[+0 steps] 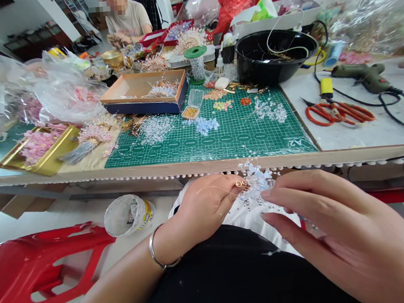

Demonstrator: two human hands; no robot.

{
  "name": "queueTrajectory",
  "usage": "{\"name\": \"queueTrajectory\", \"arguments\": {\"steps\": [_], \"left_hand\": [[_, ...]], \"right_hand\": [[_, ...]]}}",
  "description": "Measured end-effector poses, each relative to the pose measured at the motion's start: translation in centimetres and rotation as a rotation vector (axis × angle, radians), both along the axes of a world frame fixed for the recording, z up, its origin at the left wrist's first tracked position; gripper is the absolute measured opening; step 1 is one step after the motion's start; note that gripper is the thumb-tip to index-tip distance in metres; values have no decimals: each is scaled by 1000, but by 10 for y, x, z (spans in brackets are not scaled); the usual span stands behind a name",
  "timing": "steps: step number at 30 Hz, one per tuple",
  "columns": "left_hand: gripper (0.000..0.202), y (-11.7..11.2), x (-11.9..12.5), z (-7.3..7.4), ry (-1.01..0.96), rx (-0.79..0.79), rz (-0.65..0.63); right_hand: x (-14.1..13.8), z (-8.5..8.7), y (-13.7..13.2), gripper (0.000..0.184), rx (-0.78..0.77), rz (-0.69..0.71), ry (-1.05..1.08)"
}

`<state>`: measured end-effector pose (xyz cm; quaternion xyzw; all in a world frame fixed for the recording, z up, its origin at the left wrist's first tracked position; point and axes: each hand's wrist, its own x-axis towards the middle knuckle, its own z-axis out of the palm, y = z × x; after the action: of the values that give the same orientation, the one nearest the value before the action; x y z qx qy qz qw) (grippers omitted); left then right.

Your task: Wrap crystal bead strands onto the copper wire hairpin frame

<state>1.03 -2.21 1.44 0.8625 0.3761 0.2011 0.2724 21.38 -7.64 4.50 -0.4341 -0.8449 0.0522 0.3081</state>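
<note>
Both my hands are held below the table's front edge, over my dark lap. My left hand (206,207), with a silver bangle (161,251) on its wrist, pinches a spray of transparent and pale blue beads on wire (256,187). A small coil of copper wire (240,184) sits at its fingertips, and a thin strand runs back across the hand. My right hand (333,225) comes in from the right, with its thumb and fingers closing on the lower part of the spray. Some of the beads are hidden behind these fingers.
A green cutting mat (208,146) holds loose beads on the table. Around it are a black bowl (274,54), a hot glue gun (360,76) and orange scissors (339,113). A person (125,24) works across the table. A red stool (43,271) stands at my left.
</note>
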Motion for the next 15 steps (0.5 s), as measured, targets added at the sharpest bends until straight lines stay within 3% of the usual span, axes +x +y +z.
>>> {"name": "queueTrajectory", "arguments": {"steps": [4, 9, 15], "left_hand": [[36, -2, 1, 2, 40, -1, 0], [33, -1, -2, 2, 32, -2, 31], [32, 1, -3, -5, 19, 14, 51]], "right_hand": [[-4, 0, 5, 10, 65, -1, -115], [-7, 4, 8, 8, 71, -8, -66], [2, 14, 0, 14, -219, 191, 265]]}}
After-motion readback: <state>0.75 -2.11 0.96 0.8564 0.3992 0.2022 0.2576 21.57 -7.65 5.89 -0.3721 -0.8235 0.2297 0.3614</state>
